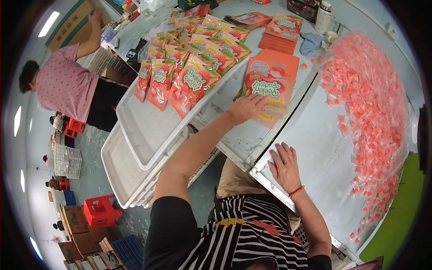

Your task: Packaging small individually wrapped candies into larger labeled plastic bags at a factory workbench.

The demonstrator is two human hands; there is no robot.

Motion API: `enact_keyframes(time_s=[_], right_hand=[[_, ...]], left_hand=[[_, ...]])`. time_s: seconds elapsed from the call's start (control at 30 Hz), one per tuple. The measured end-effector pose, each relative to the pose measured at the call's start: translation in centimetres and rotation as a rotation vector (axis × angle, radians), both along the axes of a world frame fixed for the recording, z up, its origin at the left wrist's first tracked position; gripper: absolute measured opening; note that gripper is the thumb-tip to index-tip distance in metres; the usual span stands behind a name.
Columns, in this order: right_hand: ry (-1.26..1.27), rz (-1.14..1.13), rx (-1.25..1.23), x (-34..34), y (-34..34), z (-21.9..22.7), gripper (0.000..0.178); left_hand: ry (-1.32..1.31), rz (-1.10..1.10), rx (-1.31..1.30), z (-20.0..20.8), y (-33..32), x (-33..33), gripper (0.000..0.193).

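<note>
My left hand (246,108) lies flat on the lower end of a stack of orange pouches (271,78) on the pale table. My right hand (285,165) rests palm down, fingers apart, on a metal tray (324,153) with nothing in it; a red string circles the wrist. A heap of small pink wrapped candies (371,112) fills the tray's right side. Filled orange-and-green pouches (189,67) lie overlapped in rows on a white perforated tray (148,130) to the left.
More white trays (121,175) are stacked beneath. Another stack of orange pouches (281,31) and a white jar (323,18) stand farther back. A person in a pink shirt (65,85) bends at the far left. Red crates (101,210) and boxes sit on the floor.
</note>
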State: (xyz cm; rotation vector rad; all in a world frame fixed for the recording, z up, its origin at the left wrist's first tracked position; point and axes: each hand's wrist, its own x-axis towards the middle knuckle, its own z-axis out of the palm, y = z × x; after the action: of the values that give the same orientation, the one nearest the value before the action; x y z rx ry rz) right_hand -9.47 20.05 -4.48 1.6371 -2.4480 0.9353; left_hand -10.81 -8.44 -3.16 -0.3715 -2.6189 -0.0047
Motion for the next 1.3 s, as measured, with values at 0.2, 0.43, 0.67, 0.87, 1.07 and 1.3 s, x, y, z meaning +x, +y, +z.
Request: enact_keyframes(time_s=[0.2,0.43,0.67,0.87,1.07,1.3], right_hand=[[-0.007,-0.017,0.0,0.1,0.1,-0.1,0.035],[-0.065,-0.025,-0.04,-0.3,0.2,-0.2,0.032],[-0.184,-0.066,-0.3,-1.1,-0.1,-0.4,0.034],[-0.08,-0.296,-0.344,-3.4,-3.0,5.3,0.036],[-0.009,-0.291,-0.407,-4.4,-0.9,3.2,0.022],[0.109,-0.24,-0.29,-2.3,1.1,4.7,0.012]], left_hand=[[-0.061,0.009,0.119,0.8,0.4,-0.5,0.028],[-0.703,0.088,0.768,3.3,-2.7,-2.4,0.021],[-0.48,0.107,0.634,5.9,0.6,-2.2,0.017],[-0.204,-0.082,0.629,6.7,7.5,0.5,0.023],[-0.386,-0.016,0.899,7.1,9.4,1.8,0.023],[-0.201,0.166,0.146,7.1,13.0,2.0,0.019]])
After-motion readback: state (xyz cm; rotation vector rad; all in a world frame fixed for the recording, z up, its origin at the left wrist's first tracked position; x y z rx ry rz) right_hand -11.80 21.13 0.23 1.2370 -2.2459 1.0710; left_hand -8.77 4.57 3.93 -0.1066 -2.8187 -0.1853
